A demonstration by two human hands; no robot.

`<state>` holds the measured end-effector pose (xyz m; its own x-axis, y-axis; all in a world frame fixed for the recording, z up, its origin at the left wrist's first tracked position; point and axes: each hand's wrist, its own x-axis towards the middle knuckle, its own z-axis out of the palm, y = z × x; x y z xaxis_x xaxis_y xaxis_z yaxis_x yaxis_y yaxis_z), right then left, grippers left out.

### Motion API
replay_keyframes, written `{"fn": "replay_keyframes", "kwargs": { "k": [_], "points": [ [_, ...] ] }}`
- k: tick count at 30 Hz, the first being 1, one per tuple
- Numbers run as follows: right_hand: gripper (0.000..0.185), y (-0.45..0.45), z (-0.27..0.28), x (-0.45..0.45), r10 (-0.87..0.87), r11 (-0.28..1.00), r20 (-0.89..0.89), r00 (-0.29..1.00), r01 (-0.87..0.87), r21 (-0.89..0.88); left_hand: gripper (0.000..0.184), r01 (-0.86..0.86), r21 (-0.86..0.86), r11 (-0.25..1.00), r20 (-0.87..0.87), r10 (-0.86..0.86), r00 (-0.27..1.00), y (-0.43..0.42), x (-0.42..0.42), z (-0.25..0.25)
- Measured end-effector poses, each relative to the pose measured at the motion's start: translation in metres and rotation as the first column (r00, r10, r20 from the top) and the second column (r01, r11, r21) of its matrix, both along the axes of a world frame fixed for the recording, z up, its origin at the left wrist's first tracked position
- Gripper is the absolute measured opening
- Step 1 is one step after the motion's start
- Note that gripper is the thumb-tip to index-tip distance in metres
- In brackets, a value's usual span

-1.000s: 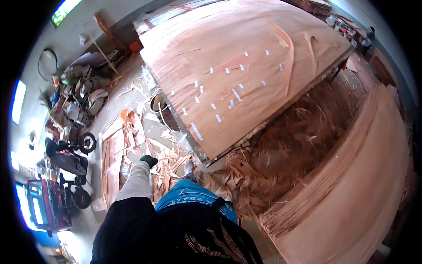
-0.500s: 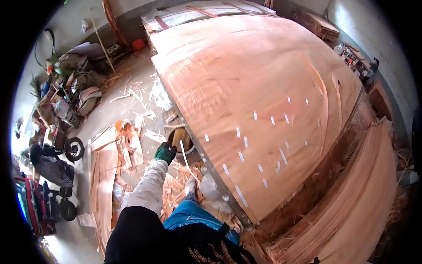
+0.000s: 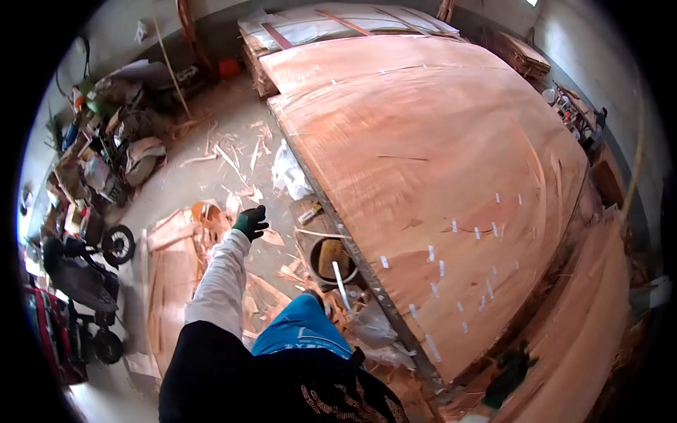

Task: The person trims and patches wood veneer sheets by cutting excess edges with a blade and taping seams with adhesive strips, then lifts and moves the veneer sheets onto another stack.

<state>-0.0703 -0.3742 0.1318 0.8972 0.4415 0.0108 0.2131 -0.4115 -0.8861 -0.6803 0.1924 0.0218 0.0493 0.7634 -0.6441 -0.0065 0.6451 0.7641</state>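
Observation:
My left hand (image 3: pixel 251 223), in a dark green glove, hangs over the littered floor left of the large veneer-topped stack. Its fingers are apart and it holds nothing. To its right stands a round bucket (image 3: pixel 333 262) with a brownish block inside and a white strip (image 3: pixel 341 285) leaning across its rim. My right hand (image 3: pixel 509 374), also gloved in dark green, is over the loose veneer sheets (image 3: pixel 564 338) at lower right. It is somewhat blurred, with fingers spread. The wide top veneer sheet (image 3: pixel 395 162) carries several short white tape pieces and a dark crack.
Veneer scraps (image 3: pixel 169 282) lie on the floor at left. Beyond them are a small wheeled vehicle (image 3: pixel 84 282) and a heap of bags (image 3: pixel 134 141). Clear plastic (image 3: pixel 374 324) lies beside the stack's edge. Another covered stack (image 3: pixel 338 21) stands at the back.
My left hand has moved away from the bucket, left and up in view. My right hand has come into view at lower right. The view has shifted, so the stack appears lower and farther right.

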Motion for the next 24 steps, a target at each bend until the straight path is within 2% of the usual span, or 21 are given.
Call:
{"fn": "replay_keyframes", "kwargs": {
  "k": [1, 2, 4, 6, 9, 11, 12, 14, 15, 17, 18, 19, 20, 21, 22, 23, 24],
  "points": [
    [0.032, 0.026, -0.006, -0.017, -0.002, 0.996, -0.021, 1.0, 0.004, 0.089, 0.043, 0.016, 0.007, 1.0, 0.055, -0.016, 0.998, 0.008, -0.013, 0.008],
    [0.027, 0.051, -0.011, -0.034, 0.005, 0.988, -0.017, 1.0, -0.003, 0.155, 0.042, -0.03, 0.024, 0.999, 0.018, 0.03, 0.999, 0.022, -0.02, 0.012],
    [0.025, 0.145, 0.016, -0.094, -0.024, 0.946, 0.046, 0.999, 0.008, 0.323, 0.042, -0.094, 0.091, 0.991, 0.105, 0.084, 0.991, 0.067, -0.037, 0.022],
    [0.022, 0.217, 0.014, -0.14, 0.018, 0.956, 0.259, 0.966, -0.093, 0.279, 0.044, -0.202, 0.197, 0.959, 0.213, 0.159, 0.964, 0.112, -0.036, 0.061],
    [0.02, 0.297, -0.014, -0.208, 0.169, 0.969, 0.122, 0.978, -0.188, 0.16, 0.047, -0.352, 0.45, 0.82, 0.338, 0.209, 0.918, 0.192, -0.006, 0.128],
    [0.025, 0.349, -0.016, -0.269, 0.281, 0.956, -0.122, 0.952, -0.266, 0.127, 0.043, -0.31, 0.652, 0.692, 0.341, 0.098, 0.935, 0.249, 0.019, 0.171],
    [0.025, 0.373, -0.022, -0.294, 0.343, 0.939, -0.131, 0.93, -0.339, 0.057, 0.041, -0.219, 0.813, 0.539, 0.222, 0.06, 0.973, 0.281, 0.031, 0.184],
    [0.026, 0.418, -0.04, -0.352, 0.449, 0.891, -0.113, 0.886, -0.453, -0.012, 0.042, -0.252, 0.881, 0.4, 0.268, 0.016, 0.963, 0.339, 0.064, 0.213],
    [0.027, 0.438, -0.05, -0.376, 0.498, 0.866, -0.072, 0.864, -0.501, -0.015, 0.044, -0.395, 0.806, 0.441, 0.44, 0.002, 0.898, 0.36, 0.083, 0.223],
    [0.029, 0.467, -0.061, -0.416, 0.588, 0.801, -0.208, 0.782, -0.598, 0.019, 0.052, -0.188, 0.954, 0.232, 0.164, 0.119, 0.979, 0.394, 0.103, 0.219],
    [0.029, 0.477, -0.061, -0.427, 0.648, 0.746, -0.151, 0.747, -0.662, -0.072, 0.051, -0.041, 0.964, 0.262, -0.02, 0.224, 0.974, 0.408, 0.104, 0.203],
    [0.03, 0.486, -0.061, -0.439, 0.706, 0.683, -0.102, 0.701, -0.711, -0.165, 0.06, 0.094, 0.975, 0.2, -0.168, 0.391, 0.905, 0.441, 0.101, 0.159],
    [0.029, 0.492, -0.05, -0.455, 0.664, 0.712, -0.215, 0.716, -0.693, -0.112, 0.071, 0.061, 0.88, 0.471, -0.272, 0.396, 0.877, 0.469, 0.094, 0.117],
    [0.029, 0.496, -0.047, -0.46, 0.676, 0.69, -0.218, 0.704, -0.709, -0.146, 0.083, 0.037, 0.675, 0.737, -0.346, 0.271, 0.898, 0.478, 0.078, 0.088],
    [0.029, 0.5, -0.044, -0.461, 0.692, 0.663, -0.222, 0.687, -0.726, -0.181, 0.091, 0.24, 0.432, 0.87, -0.464, -0.014, 0.886, 0.499, 0.058, 0.048],
    [0.028, 0.502, -0.043, -0.46, 0.71, 0.631, -0.222, 0.668, -0.744, -0.217, 0.093, 0.101, 0.346, 0.933, -0.358, 0.032, 0.933, 0.512, 0.052, -0.005],
    [0.029, 0.504, -0.044, -0.459, 0.725, 0.609, -0.189, 0.662, -0.745, -0.272, 0.091, 0.003, 0.338, 0.941, -0.059, 0.017, 0.998, 0.541, 0.045, -0.09]
  ]
}}
